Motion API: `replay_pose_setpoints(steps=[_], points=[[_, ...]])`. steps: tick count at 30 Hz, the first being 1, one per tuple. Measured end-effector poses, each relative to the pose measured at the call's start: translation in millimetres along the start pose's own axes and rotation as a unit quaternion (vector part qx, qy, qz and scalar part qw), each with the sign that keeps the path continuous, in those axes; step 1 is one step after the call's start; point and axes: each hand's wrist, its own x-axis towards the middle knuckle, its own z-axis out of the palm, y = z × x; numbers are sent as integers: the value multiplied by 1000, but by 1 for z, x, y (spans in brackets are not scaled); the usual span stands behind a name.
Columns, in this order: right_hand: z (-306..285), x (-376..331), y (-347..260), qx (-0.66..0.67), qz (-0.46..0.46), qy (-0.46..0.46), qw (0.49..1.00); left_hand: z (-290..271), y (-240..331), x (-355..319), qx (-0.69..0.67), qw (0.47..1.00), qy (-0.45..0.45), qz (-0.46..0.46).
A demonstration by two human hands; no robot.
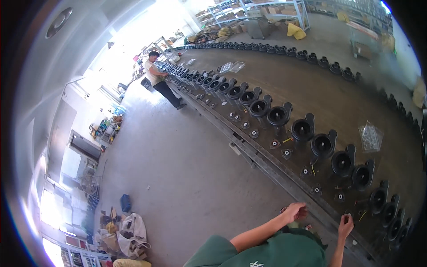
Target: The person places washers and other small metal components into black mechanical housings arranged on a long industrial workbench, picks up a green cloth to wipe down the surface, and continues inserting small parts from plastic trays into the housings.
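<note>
My left hand (296,212) is held over the near edge of a long dark workbench (284,175), its fingers curled together; whatever they may hold is hidden. Just right of it, my right hand (346,226) is at the bench edge, thumb and fingers pinched around something too small to make out. Beyond the hands stands a row of black round pump-like housings (342,163), each with an open top and a side spout. Small dark flange-like parts with pale centres (340,196) lie along the near side of that row, close to my right hand.
Clear plastic bags (371,137) lie on the bench. More black housings (291,52) curve along its far side. Another person (158,75) stands farther up the bench. Sacks (132,233) sit on the floor at lower left. Shelves (267,11) stand at the back.
</note>
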Motion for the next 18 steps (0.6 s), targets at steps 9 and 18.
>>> replay_pose_setpoints(steps=[9, 18], points=[[-5, -24, -76, 26, 26, -74, 997, -16, -8, -3, 1, 996, -53, -68], [-70, -135, -11, -9, 57, -14, 998, 22, -49, -11, 100, 994, -31, -38]])
